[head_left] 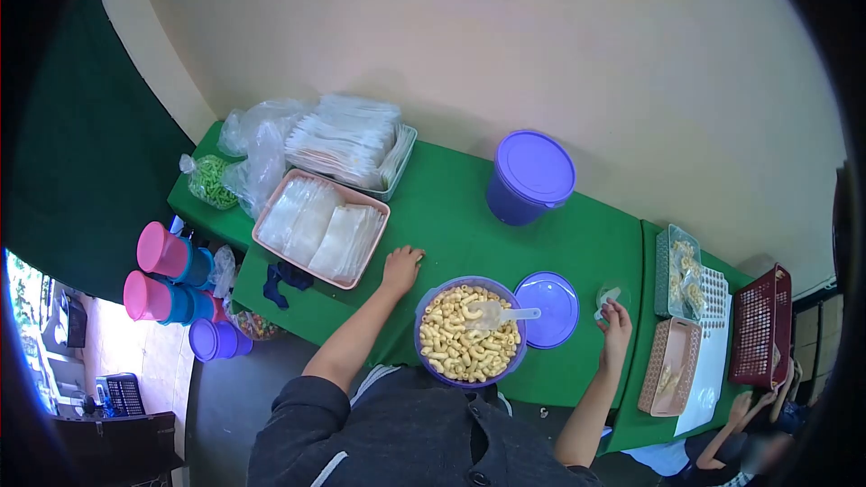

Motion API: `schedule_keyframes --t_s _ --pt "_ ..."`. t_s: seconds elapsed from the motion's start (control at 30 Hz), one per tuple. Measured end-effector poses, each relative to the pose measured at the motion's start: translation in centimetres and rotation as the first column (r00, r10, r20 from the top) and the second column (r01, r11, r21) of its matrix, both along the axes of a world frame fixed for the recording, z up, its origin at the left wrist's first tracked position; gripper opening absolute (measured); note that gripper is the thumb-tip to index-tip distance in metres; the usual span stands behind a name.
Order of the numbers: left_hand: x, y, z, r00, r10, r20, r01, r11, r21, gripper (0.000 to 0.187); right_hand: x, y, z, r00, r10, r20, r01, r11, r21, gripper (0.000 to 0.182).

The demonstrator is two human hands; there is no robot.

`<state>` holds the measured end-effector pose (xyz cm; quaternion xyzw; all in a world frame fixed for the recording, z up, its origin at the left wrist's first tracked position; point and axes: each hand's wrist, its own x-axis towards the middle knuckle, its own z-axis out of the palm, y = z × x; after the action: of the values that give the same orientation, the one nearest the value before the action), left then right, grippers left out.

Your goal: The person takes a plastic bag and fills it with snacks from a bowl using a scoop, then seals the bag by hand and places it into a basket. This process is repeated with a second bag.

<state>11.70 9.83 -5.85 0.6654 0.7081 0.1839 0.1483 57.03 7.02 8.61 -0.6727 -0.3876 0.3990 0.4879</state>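
Note:
My left hand (403, 271) lies on the green tablecloth, fingers spread and holding nothing, just right of a pink basket (345, 282) of clear plastic bags (341, 240). My right hand (616, 325) has its fingers pinched at a small clear plastic item (611, 294) on the right part of the table; its exact kind I cannot tell. In front of my body stands a purple tub (421, 356) full of curved, tube-shaped yellow snacks (456, 347). A clear scoop (494, 314) rests on them, its handle pointing right. Beside the tub is a flat purple lid (547, 310).
A lidded purple bucket (532, 179) stands toward the wall. Stacked bags in a basket (397, 167) and a bag of green snacks (212, 182) are at left. On the right table are baskets (669, 368) and a maroon crate (760, 329), with another person's hands (741, 410) nearby.

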Motion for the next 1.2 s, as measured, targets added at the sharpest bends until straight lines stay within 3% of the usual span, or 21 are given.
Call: schedule_keyframes --t_s 0.1,0.17,0.2,0.27,0.3,0.37,0.4,0.47,0.5,0.53,0.6,0.63,0.7,0.77,0.83,0.87,0.93,1.0,1.07,1.2 --pt "-0.2 -0.1 -0.7 0.994 -0.044 -0.099 0.049 0.998 0.048 0.030 -0.9 0.2 -0.2 0.996 0.076 0.038 -0.076 0.997 0.004 0.029" --pt "0.0 -0.7 1.2 0.992 -0.005 0.123 -0.022 0.976 0.215 0.032 -1.5 0.0 0.6 0.996 0.079 0.035 -0.080 0.997 0.018 0.029" --pt "0.0 -1.1 3.5 0.992 0.002 0.122 -0.029 0.975 0.219 0.032 -1.8 0.0 1.1 0.997 0.073 0.032 -0.074 0.997 0.029 0.028" --pt "-0.1 -2.4 9.9 0.809 -0.067 0.585 -0.064 0.978 0.201 0.031 -2.3 -0.3 2.0 0.997 0.070 0.017 -0.071 0.997 0.032 0.027" --pt "-0.3 -3.3 12.4 0.810 -0.060 0.584 -0.069 0.978 0.197 0.031 -2.7 -0.5 2.1 0.998 0.063 0.004 -0.063 0.998 0.030 0.026" --pt "-0.5 -5.1 16.7 0.660 -0.239 0.712 0.218 0.968 0.123 0.035 -3.9 -0.2 2.0 0.995 0.104 0.003 -0.104 0.994 0.045 0.026" --pt "-0.4 -5.9 17.9 0.661 -0.236 0.713 0.214 0.969 0.122 0.035 -4.6 0.0 2.1 0.991 0.136 0.003 -0.136 0.988 0.067 0.025" --pt "-0.1 -7.4 19.7 0.683 -0.380 0.623 0.468 0.883 0.027 0.037 -6.8 0.6 2.3 0.981 0.193 0.009 -0.193 0.979 0.059 0.024" --pt "0.3 -8.1 20.2 0.736 -0.434 0.520 0.511 0.860 -0.006 0.036 -8.1 0.9 2.5 0.969 0.248 0.013 -0.249 0.967 0.049 0.024" --pt "0.6 -8.6 20.1 0.739 -0.434 0.515 0.508 0.861 -0.005 0.036 -9.4 1.1 2.8 0.968 0.251 0.011 -0.251 0.966 0.053 0.024" --pt "1.0 -9.1 20.1 0.696 -0.445 0.564 0.428 0.887 0.172 0.035 -11.8 1.4 3.6 0.940 0.341 0.001 -0.340 0.937 0.078 0.023" --pt "0.1 -8.9 20.4 0.719 -0.289 0.633 0.306 0.948 0.085 0.034 -12.6 1.5 3.7 0.930 0.367 0.016 -0.366 0.926 0.090 0.022" --pt "-2.7 -8.4 18.8 0.863 -0.116 0.491 0.005 0.975 0.222 0.037 -14.0 1.3 3.8 0.919 0.395 0.007 -0.393 0.913 0.113 0.022" --pt "-6.8 -8.2 13.8 0.965 0.194 0.178 -0.239 0.928 0.286 0.043 -14.9 0.8 3.7 0.900 0.435 -0.005 -0.430 0.892 0.136 0.022" --pt "-11.0 -8.8 8.1 0.931 0.320 -0.175 -0.279 0.934 0.222 0.050 -15.4 0.4 3.7 0.892 0.452 0.003 -0.449 0.885 0.119 0.022" --pt "-12.2 -9.4 6.4 0.930 0.322 -0.176 -0.281 0.933 0.225 0.050 -15.5 0.2 3.7 0.885 0.466 0.010 -0.465 0.880 0.098 0.022" --pt "-12.9 -10.0 5.7 0.942 0.269 -0.200 -0.287 0.956 -0.067 0.047 -15.6 0.0 3.5 0.883 0.469 0.022 -0.469 0.877 0.102 0.022" --pt "-13.0 -10.7 5.8 0.941 0.268 -0.206 -0.280 0.959 -0.034 0.044 -15.5 -0.2 3.6 0.882 0.470 0.034 -0.471 0.876 0.101 0.021" --pt "-12.9 -11.5 6.8 0.972 0.234 0.013 -0.232 0.970 -0.071 0.040 -15.3 -0.4 3.6 0.881 0.472 0.001 -0.469 0.875 0.119 0.021" --pt "-12.3 -12.3 7.0 0.978 0.206 0.028 -0.208 0.975 0.077 0.040 -15.3 -0.9 4.4 0.896 0.444 0.014 -0.442 0.887 0.132 0.021"
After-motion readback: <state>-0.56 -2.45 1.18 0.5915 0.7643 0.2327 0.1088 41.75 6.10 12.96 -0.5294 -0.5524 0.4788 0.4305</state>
